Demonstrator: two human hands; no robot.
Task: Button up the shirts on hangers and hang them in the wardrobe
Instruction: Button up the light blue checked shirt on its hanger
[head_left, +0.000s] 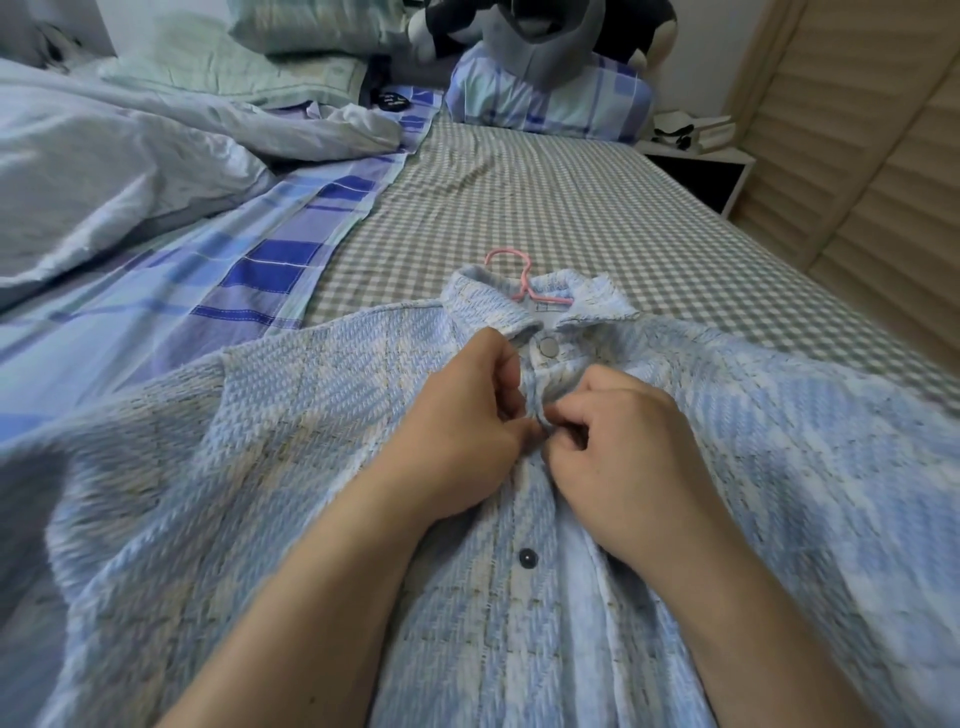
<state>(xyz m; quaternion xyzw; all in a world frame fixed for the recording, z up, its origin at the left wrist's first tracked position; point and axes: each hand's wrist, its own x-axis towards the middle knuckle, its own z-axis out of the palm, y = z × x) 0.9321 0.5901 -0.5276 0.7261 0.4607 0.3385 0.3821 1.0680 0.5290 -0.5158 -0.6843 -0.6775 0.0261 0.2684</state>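
Together, hands pinching shirt placket

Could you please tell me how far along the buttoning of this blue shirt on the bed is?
Done: the pink hanger already sits inside the blue shirt, and the top button looks fastened. In hand: the left hand and right hand pinch the placket at the second fastening. Left: the dark button lower down looks open, and the shirt is not yet hung up.

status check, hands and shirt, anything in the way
Left hand and right hand both pinching the shirt placket at the second button. Top snap not closed, lower button still open. Pink hanger inside collar. Nothing blocking.
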